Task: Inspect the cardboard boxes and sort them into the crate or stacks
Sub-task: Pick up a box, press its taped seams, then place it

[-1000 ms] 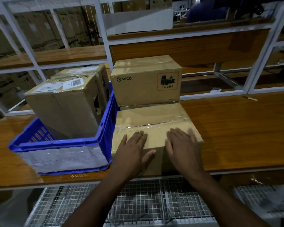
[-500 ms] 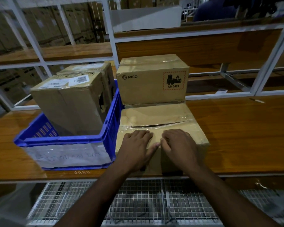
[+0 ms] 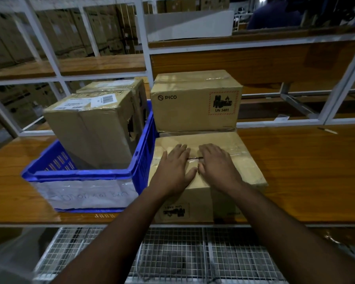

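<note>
A taped cardboard box [image 3: 248, 167] lies on the wooden table's front edge. My left hand [image 3: 175, 169] and my right hand [image 3: 216, 166] rest flat on its top, side by side over the taped seam, thumbs nearly touching. Behind it stands a second cardboard box [image 3: 195, 107] printed PICO with a UN 3481 label. Left of both sits a blue crate [image 3: 86, 175] holding a labelled cardboard box [image 3: 90, 128] with a torn side, and another box [image 3: 119, 86] behind that one.
The wooden table [image 3: 307, 171] stretches to the right. A white metal shelf frame [image 3: 146, 48] rises behind the boxes. A wire mesh rack [image 3: 172, 255] lies below the table's front edge. A person in blue [image 3: 273, 15] stands far back.
Both hands slid forward along the box top, from its near edge to the taped seam, and drew closer together. The view has also moved nearer to the boxes.
</note>
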The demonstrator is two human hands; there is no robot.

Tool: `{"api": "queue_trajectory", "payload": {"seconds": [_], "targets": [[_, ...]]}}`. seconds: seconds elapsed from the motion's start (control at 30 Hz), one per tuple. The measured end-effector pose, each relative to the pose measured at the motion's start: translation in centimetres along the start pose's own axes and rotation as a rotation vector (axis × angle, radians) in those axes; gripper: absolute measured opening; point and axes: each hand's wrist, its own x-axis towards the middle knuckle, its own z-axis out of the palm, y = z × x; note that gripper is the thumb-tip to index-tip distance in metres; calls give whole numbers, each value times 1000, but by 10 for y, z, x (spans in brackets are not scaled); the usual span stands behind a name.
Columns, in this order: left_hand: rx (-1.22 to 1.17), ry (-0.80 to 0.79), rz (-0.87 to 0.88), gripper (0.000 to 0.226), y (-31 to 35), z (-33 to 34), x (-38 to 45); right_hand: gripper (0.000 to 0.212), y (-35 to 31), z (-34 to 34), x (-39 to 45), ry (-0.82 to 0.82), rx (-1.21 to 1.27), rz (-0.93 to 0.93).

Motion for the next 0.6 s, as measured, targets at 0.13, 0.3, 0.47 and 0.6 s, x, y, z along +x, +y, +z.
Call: {"api": "queue_trajectory", "payload": {"seconds": [0.13,0.3,0.47,0.6], "targets": [[85,-181,-38,68,-2,3,7,56,5,3,9,-228,-77,-63],[72,-119,-163,75,-5,2,5,59,12,5,13,-208,-43,-49],[63,-90,-257,74,-7,2,6,76,19,13,17,-113,-108,241],[63,-81,-231,70,-14,-1,7,78,28,8,21,-145,-144,233]]}}
